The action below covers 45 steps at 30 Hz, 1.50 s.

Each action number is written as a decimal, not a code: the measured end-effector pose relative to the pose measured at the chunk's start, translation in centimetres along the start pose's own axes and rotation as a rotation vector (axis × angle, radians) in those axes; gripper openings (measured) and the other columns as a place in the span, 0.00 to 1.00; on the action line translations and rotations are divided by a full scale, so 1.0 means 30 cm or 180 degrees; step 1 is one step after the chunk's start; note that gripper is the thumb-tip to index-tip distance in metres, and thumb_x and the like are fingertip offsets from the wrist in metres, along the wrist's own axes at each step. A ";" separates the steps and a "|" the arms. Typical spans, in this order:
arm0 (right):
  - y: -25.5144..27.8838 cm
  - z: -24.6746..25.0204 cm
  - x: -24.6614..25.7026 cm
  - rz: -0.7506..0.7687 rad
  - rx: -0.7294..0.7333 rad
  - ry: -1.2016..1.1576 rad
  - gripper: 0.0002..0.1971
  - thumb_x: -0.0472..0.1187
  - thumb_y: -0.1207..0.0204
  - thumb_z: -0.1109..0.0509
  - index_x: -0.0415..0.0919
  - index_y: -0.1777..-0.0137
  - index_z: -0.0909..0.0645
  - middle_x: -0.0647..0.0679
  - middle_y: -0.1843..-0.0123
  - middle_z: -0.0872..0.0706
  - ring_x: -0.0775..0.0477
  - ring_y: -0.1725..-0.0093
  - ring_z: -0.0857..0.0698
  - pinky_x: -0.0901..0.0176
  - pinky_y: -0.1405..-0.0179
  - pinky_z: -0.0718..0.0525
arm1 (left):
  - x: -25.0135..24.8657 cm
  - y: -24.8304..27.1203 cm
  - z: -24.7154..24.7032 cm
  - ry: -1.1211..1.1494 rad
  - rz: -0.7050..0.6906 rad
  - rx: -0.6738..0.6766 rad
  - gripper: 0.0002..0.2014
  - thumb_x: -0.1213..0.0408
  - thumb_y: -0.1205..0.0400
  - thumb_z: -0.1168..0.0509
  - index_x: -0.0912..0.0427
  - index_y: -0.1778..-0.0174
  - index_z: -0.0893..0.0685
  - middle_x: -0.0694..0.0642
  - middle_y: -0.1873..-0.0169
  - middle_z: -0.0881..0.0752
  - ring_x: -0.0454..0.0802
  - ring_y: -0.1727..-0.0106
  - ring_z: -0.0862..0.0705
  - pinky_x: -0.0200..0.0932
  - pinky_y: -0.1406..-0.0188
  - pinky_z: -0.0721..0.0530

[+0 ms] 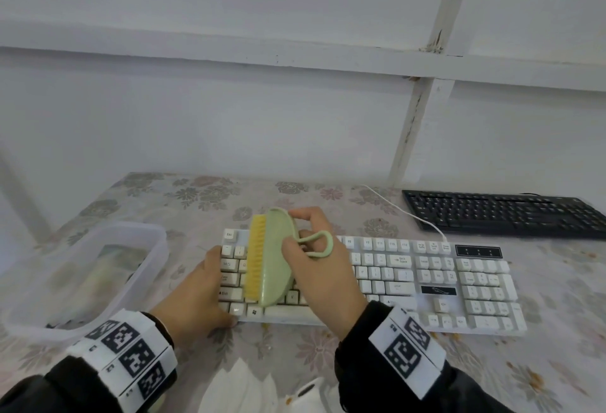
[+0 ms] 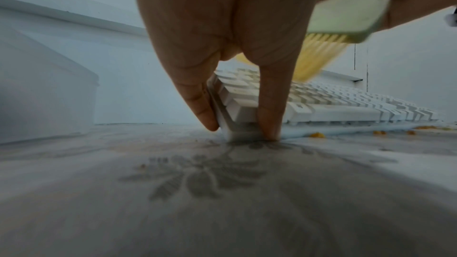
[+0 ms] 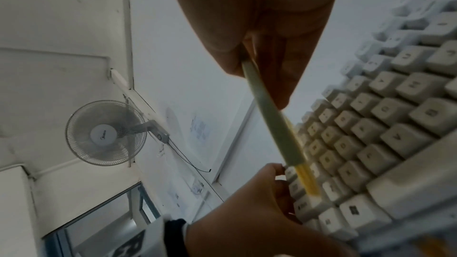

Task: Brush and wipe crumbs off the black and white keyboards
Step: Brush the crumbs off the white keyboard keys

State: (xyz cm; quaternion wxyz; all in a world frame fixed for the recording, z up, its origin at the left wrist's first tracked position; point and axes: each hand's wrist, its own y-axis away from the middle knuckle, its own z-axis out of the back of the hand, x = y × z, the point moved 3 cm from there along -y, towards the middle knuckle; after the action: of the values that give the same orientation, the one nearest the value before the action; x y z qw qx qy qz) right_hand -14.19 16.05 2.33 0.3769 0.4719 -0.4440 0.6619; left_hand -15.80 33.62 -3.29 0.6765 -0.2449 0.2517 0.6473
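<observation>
Right hand [image 1: 323, 276] grips the green brush [image 1: 273, 260] by its back, yellow bristles turned left and tilted over the left-end keys of the white keyboard [image 1: 426, 281], whose long axis runs left-right across the worktop [image 1: 328, 347]. Left hand [image 1: 200, 291] pinches the keyboard's near-left corner, fingers down its left edge, so a leftward sweep meets those fingers, with the clear plastic tub [image 1: 82, 268] just beyond. Black keyboard [image 1: 505, 212] lies well apart at far right; open room lies rightward along the key rows.
</observation>
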 end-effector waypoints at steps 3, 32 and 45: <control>0.014 -0.040 -0.032 -0.0070 0.0051 0.0091 0.09 0.35 0.19 0.39 0.49 0.44 0.26 0.37 0.56 0.13 0.45 0.67 0.18 0.57 0.68 0.20 | -0.002 -0.001 0.000 0.0037 -0.0004 -0.0015 0.40 0.64 0.34 0.23 0.54 0.32 0.39 0.44 0.50 0.21 0.36 0.53 0.19 0.23 0.56 0.21; 0.031 0.072 0.081 -0.0238 0.1070 0.1269 0.05 0.41 0.21 0.35 0.49 0.47 0.25 0.52 0.69 0.24 0.56 0.73 0.29 0.63 0.75 0.29 | 0.023 -0.007 -0.006 -0.0166 0.0176 0.0062 0.44 0.64 0.36 0.22 0.52 0.30 0.42 0.45 0.45 0.22 0.39 0.48 0.20 0.28 0.60 0.21; -0.010 0.042 0.173 -0.0111 0.0020 0.0673 0.08 0.39 0.21 0.34 0.52 0.46 0.20 0.42 0.61 0.13 0.43 0.64 0.12 0.53 0.75 0.11 | 0.038 -0.014 -0.011 -0.0306 0.0194 0.0060 0.44 0.63 0.35 0.24 0.52 0.29 0.44 0.47 0.44 0.23 0.40 0.48 0.22 0.28 0.63 0.23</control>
State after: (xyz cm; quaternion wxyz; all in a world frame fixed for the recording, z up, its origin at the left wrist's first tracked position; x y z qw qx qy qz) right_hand -14.94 15.39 7.58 0.4317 0.4083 -0.3915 0.7027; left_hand -15.36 34.24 -4.30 0.6700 -0.1993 0.2324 0.6762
